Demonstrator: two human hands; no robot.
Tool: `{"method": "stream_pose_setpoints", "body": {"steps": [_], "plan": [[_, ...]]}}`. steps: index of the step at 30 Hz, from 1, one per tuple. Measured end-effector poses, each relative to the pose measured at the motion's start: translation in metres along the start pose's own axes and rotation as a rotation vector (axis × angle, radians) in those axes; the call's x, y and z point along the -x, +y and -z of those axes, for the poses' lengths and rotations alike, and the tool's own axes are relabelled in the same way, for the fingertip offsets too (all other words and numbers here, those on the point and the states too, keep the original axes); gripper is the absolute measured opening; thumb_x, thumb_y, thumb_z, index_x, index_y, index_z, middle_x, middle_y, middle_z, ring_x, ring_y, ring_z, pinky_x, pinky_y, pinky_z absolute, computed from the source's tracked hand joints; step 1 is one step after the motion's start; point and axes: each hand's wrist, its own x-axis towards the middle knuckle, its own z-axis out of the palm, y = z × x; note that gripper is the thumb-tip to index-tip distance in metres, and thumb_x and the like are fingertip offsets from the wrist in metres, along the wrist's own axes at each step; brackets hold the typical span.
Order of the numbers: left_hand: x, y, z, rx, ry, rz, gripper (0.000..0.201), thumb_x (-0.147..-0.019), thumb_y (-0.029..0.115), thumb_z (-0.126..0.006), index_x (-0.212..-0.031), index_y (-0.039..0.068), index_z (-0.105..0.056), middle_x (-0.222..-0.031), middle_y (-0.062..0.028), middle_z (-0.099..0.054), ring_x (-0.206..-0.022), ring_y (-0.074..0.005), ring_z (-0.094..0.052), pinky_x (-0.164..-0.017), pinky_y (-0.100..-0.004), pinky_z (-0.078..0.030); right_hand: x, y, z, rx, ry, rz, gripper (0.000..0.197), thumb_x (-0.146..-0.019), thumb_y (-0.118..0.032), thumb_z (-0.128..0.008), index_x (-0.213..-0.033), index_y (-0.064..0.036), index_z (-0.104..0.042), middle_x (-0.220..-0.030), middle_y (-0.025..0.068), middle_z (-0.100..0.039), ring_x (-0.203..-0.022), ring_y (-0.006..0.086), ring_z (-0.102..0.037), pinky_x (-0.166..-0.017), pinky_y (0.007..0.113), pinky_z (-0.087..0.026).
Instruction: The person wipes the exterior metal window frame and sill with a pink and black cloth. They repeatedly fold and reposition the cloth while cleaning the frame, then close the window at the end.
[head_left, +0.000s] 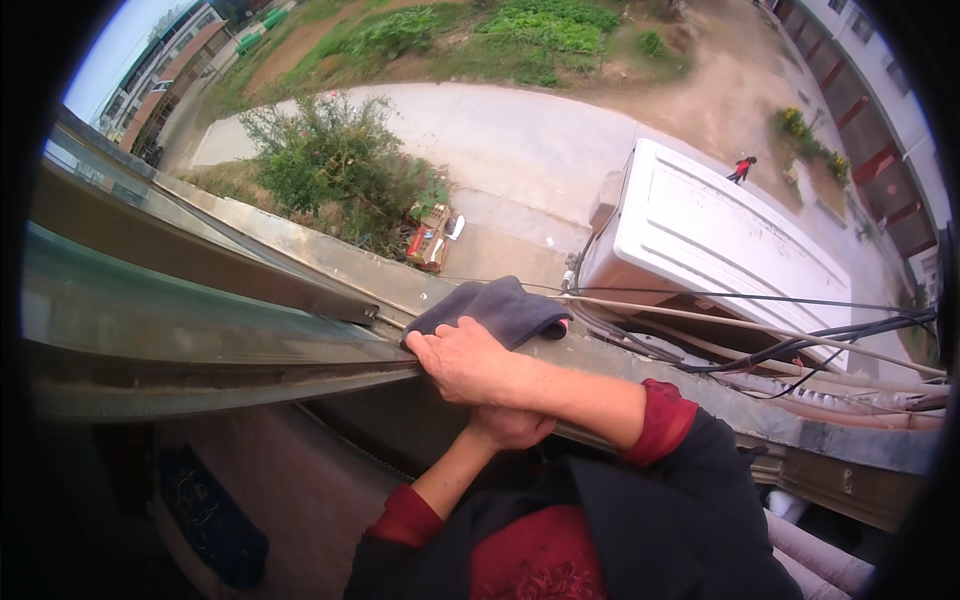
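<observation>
Right hand point(462, 362) closed on a dark cloth point(492, 303), centre of frame.
Cloth spreads up and right from the bent fingers, its lower-left edge in the grip, near the end of the window frame point(290, 376). Left hand point(512, 427) beneath right wrist; its grip cannot be told.

Both hands meet near the middle of the frame, the forearms crossing. The right forearm point(585, 397) reaches leftward from the lower right, and its right hand point(465, 362) lies uppermost, back upward, fingers bent. The left forearm point(453, 478) slants up from bottom centre-left; the left hand point(512, 427) sits below the right wrist, partly hidden, its fingers unclear.
</observation>
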Motion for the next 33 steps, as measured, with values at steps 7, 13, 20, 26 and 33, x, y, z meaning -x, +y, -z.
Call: {"method": "stream_pose_setpoints", "body": {"steps": [7,13,20,26,33], "plan": [[0.002,0.011,0.019,0.338,-0.115,0.010,0.021,-0.082,0.022,-0.070,-0.097,0.007,-0.075,-0.102,-0.0078,-0.072,-0.092,-0.0256,-0.069,-0.086,-0.0402,-0.053,0.046,-0.020,0.008,0.133,-0.053,-0.129,0.017,-0.085,-0.016,-0.060,-0.095,-0.0037,-0.053,-0.068,0.0063,-0.066,-0.062,0.0235,-0.069,-0.054,0.037,-0.044],[0.027,0.027,0.068,0.073,-0.083,-0.086,0.017,-0.082,0.023,-0.067,-0.088,0.007,-0.069,-0.094,-0.0061,-0.066,-0.097,-0.0231,-0.063,-0.094,-0.0417,-0.049,0.096,0.006,0.095,0.077,-0.371,-0.330,0.012,-0.081,-0.012,-0.060,-0.077,-0.0014,-0.064,-0.077,0.0177,-0.072,-0.071,0.0340,-0.072,-0.064,0.045,-0.054],[0.035,0.020,0.070,0.114,-0.009,0.158,0.021,-0.088,0.020,-0.063,-0.101,0.005,-0.070,-0.105,-0.0101,-0.065,-0.103,-0.0296,-0.061,-0.093,-0.0460,-0.048,0.097,0.030,0.147,-0.948,0.377,-0.661,0.022,-0.095,-0.015,-0.049,-0.095,0.0027,-0.062,-0.080,0.0097,-0.070,-0.067,0.0181,-0.066,-0.064,0.035,-0.053],[0.018,0.013,0.044,0.060,-0.045,0.262,0.041,-0.094,0.027,-0.062,-0.128,0.002,-0.060,-0.129,-0.0166,-0.057,-0.121,-0.0371,-0.054,-0.102,-0.0482,-0.044,0.021,0.025,0.060,-1.420,0.189,-0.475,0.027,-0.102,-0.018,-0.051,-0.122,-0.0012,-0.052,-0.092,0.0051,-0.064,-0.064,0.0069,-0.054,-0.057,0.024,-0.045],[0.043,-0.001,0.023,-0.046,-0.138,0.216,0.049,-0.097,0.038,-0.055,-0.136,0.008,-0.057,-0.138,-0.0157,-0.049,-0.129,-0.0362,-0.045,-0.104,-0.0495,-0.038,-0.058,0.018,0.010,-0.838,-0.193,-0.333,0.062,-0.105,-0.051,-0.031,-0.130,0.0033,-0.048,-0.106,0.0227,-0.068,-0.105,0.0383,-0.063,-0.092,0.048,-0.047]]}}
